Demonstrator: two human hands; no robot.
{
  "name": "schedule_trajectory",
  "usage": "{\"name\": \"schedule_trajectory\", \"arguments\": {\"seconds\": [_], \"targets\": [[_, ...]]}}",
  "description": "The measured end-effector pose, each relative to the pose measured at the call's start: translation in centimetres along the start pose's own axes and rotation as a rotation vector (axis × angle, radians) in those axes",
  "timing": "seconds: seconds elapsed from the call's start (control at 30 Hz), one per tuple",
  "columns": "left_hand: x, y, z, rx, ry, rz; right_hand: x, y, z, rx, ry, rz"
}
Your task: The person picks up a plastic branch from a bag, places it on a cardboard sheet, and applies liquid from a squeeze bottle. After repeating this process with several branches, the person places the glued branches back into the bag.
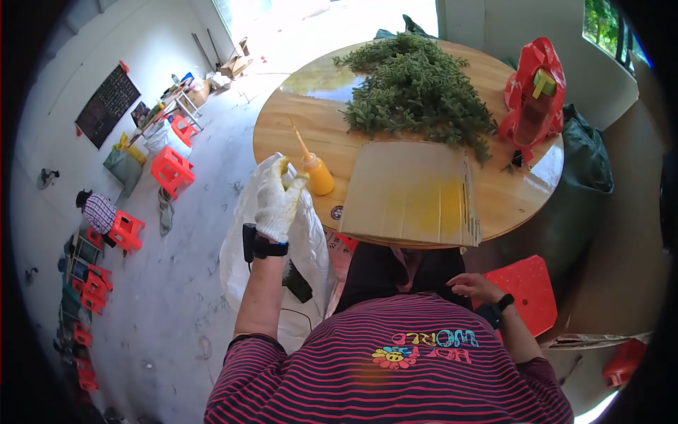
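The round bench (304, 106) carries an orange bottle (319, 178); left grip (277, 198) spread near it, right grip (482, 287) loosely uncurled: keep the nozzle (300, 138) upright.

The bench (300, 116) is round, with a glossy pale-wood top that catches the daylight. A heap of green needle-leaved sprigs (417, 92) spreads over its far part. In front lies a flat cardboard sheet (378, 187) (a yellow patch stains its right half), reaching the near rim. Left of the sheet stands an orange-yellow squeeze bottle (319, 177) with a long thin spout. A red plastic bag (554, 106) sits at the right edge.
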State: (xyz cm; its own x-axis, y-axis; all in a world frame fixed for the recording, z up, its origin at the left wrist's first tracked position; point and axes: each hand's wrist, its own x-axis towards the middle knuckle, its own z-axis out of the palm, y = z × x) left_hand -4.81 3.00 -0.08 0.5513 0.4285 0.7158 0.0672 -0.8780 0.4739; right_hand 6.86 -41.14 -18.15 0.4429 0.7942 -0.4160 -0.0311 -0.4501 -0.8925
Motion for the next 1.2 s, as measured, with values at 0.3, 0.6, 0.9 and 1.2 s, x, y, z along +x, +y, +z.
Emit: {"name": "schedule_trajectory", "arguments": {"seconds": [0.3, 0.6, 0.9, 1.2], "targets": [[4.4, 4.7, 1.4, 0.199, -0.464, -0.254, -8.1, -8.1, -4.5, 0.274, 0.484, -0.456], [4.2, 4.2, 4.3, -0.179, -0.344, -0.339, -2.9, -14.4, -5.5, 0.355, 0.430, -0.633], [1.7, 14.4, 13.6, -1.312, -0.532, -0.282, 3.0, -17.9, -4.2, 0.848, 0.176, -0.678], [0.0, 20.2, 16.2, -1.306, -0.709, -0.127, 4.4, -16.5, -4.6, 1.167, 0.135, -0.940]]}}
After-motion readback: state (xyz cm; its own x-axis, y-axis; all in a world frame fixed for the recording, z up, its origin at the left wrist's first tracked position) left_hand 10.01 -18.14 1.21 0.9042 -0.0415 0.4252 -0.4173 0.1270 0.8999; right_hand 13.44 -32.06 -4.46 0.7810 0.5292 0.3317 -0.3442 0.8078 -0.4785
